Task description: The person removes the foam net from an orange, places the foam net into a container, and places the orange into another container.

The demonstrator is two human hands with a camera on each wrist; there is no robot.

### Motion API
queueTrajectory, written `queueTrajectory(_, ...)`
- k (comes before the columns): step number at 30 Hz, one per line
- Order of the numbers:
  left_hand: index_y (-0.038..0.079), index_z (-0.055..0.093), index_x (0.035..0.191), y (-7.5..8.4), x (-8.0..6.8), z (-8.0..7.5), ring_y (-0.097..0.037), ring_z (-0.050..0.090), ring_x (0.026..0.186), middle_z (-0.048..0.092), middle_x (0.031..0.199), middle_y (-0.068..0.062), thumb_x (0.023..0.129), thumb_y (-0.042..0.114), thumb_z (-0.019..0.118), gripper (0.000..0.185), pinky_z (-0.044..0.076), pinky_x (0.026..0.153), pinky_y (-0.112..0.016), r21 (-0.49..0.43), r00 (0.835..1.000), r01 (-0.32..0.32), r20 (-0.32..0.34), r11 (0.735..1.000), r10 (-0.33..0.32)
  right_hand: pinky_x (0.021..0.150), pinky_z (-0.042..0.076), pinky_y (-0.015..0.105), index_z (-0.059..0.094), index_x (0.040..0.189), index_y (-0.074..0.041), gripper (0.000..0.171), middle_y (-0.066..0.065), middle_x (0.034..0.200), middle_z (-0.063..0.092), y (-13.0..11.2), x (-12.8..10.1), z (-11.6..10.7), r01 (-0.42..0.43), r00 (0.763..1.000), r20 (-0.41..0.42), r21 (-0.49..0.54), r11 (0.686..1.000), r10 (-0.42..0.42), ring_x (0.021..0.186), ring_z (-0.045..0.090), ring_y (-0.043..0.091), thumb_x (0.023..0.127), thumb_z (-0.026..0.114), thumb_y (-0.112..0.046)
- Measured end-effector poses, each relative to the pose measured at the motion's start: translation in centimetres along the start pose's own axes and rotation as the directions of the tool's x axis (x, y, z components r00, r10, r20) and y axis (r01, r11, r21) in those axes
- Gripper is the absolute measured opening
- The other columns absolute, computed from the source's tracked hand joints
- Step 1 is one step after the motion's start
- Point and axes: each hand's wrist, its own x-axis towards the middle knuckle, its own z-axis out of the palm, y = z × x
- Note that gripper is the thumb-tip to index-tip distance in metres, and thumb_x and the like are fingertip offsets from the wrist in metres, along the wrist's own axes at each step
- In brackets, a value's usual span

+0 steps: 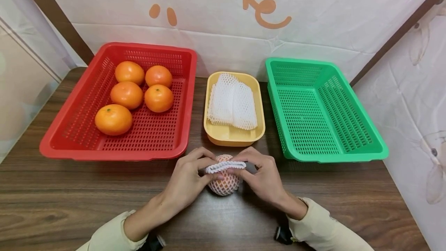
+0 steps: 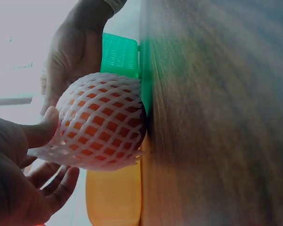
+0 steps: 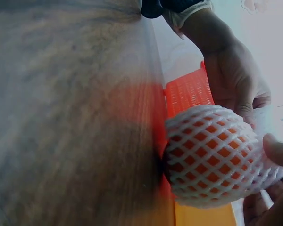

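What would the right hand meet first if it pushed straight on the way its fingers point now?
Probably the left hand: the right hand points leftward across the netted orange, gripping the foam net's rim, and the left hand's fingers face it there. Depth between them is unclear.

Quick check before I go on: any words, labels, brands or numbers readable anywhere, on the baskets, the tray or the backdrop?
None: no words, numbers or brand marks can be read in any view.
The backdrop bears only orange drawn shapes, an arrow-like curl and two dabs, not letters.
The red basket, green basket and yellow tray show no labels.
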Motion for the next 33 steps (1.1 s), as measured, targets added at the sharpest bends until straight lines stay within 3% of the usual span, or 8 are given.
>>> queueTrajectory(6, 0.009, 0.072, 0.079, -0.3, 0.2, 0.0, -0.009, 0.060, 0.082, 0.064, 0.083, 0.005, 0.064, -0.011, 0.082, 0.027, 0.047, 0.073, -0.014, -0.020, 0.997, -0.033, -0.069, 0.999, 0.032, 0.091, 0.046, 0.034, 0.069, 0.113, -0.008, 0.043, 0.003, 0.115, 0.064, -0.1, 0.5, -0.2, -0.022, 0.993, 0.116, -0.020, 1.000, 0.025, 0.109, 0.056, 0.020, 0.072, 0.084, -0.013)
queueTrajectory(9, 0.009, 0.072, 0.080, -0.4, 0.1, 0.0, -0.008, 0.059, 0.080, 0.064, 0.082, 0.006, 0.064, -0.013, 0.081, 0.028, 0.047, 0.072, -0.014, -0.023, 0.996, -0.041, -0.078, 0.999, 0.040, 0.089, 0.047, 0.032, 0.072, 0.107, -0.007, 0.036, 0.003, 0.111, 0.067, -0.1, 0.4, -0.2, -0.042, 0.993, 0.106, -0.028, 0.999, 0.045, 0.106, 0.059, 0.019, 0.074, 0.083, -0.013)
queueTrajectory(13, 0.009, 0.073, 0.089, -0.3, 0.0, 0.1, -0.008, 0.058, 0.082, 0.062, 0.086, 0.006, 0.065, 0.001, 0.086, 0.029, 0.049, 0.071, -0.020, -0.020, 0.999, -0.023, -0.049, 1.000, 0.022, 0.082, 0.052, 0.029, 0.075, 0.096, -0.008, 0.020, 0.001, 0.100, 0.070, -0.1, 0.0, -0.1, -0.046, 0.999, 0.028, -0.017, 0.999, 0.047, 0.096, 0.063, 0.016, 0.076, 0.080, -0.004)
queueTrajectory(16, 0.009, 0.072, 0.098, -0.1, -0.1, 0.1, -0.009, 0.057, 0.088, 0.058, 0.093, 0.004, 0.063, 0.013, 0.088, 0.038, 0.050, 0.074, -0.026, -0.003, 1.000, 0.005, 0.002, 1.000, -0.005, 0.075, 0.053, 0.028, 0.076, 0.093, -0.009, 0.020, -0.001, 0.092, 0.070, 0.0, -0.3, 0.0, -0.034, 0.999, -0.011, -0.015, 0.999, 0.033, 0.088, 0.065, 0.015, 0.078, 0.077, 0.003)
queueTrajectory(19, 0.008, 0.073, 0.097, -0.1, -0.1, 0.2, -0.011, 0.056, 0.090, 0.058, 0.095, 0.003, 0.062, 0.016, 0.088, 0.039, 0.050, 0.075, -0.026, 0.018, 1.000, -0.018, 0.021, 1.000, 0.018, 0.071, 0.053, 0.028, 0.074, 0.092, -0.007, 0.022, 0.001, 0.087, 0.068, -0.5, -0.2, 0.0, -0.006, 1.000, -0.018, 0.005, 1.000, 0.006, 0.083, 0.064, 0.016, 0.077, 0.074, 0.009)
queueTrajectory(25, 0.007, 0.072, 0.082, -0.2, 0.2, 0.0, -0.012, 0.059, 0.083, 0.062, 0.086, 0.003, 0.063, -0.002, 0.086, 0.024, 0.048, 0.074, -0.017, 0.002, 0.994, -0.098, -0.046, 0.995, 0.098, 0.082, 0.050, 0.032, 0.069, 0.099, 0.001, 0.029, 0.011, 0.099, 0.067, -2.9, 1.0, -0.3, -0.004, 0.999, 0.041, 0.030, 1.000, 0.003, 0.095, 0.060, 0.023, 0.073, 0.077, 0.009)
queueTrajectory(29, 0.007, 0.072, 0.080, -0.3, 0.2, -0.1, -0.011, 0.059, 0.081, 0.063, 0.083, 0.004, 0.062, -0.018, 0.079, 0.032, 0.046, 0.075, -0.013, -0.013, 0.994, -0.089, -0.067, 0.996, 0.088, 0.089, 0.047, 0.033, 0.069, 0.106, -0.002, 0.033, 0.010, 0.109, 0.066, -1.4, 0.6, -0.1, -0.012, 0.996, 0.086, 0.002, 1.000, 0.012, 0.104, 0.058, 0.022, 0.074, 0.079, 0.002)
queueTrajectory(33, 0.007, 0.072, 0.083, -0.4, 0.1, 0.0, -0.010, 0.059, 0.082, 0.064, 0.084, 0.005, 0.060, -0.020, 0.078, 0.036, 0.047, 0.075, -0.016, -0.027, 0.995, -0.081, -0.066, 0.996, 0.079, 0.085, 0.050, 0.031, 0.073, 0.098, -0.007, 0.022, 0.003, 0.100, 0.069, 0.2, 0.0, 0.1, 0.012, 0.999, 0.050, -0.020, 1.000, -0.011, 0.097, 0.062, 0.018, 0.078, 0.077, 0.001)
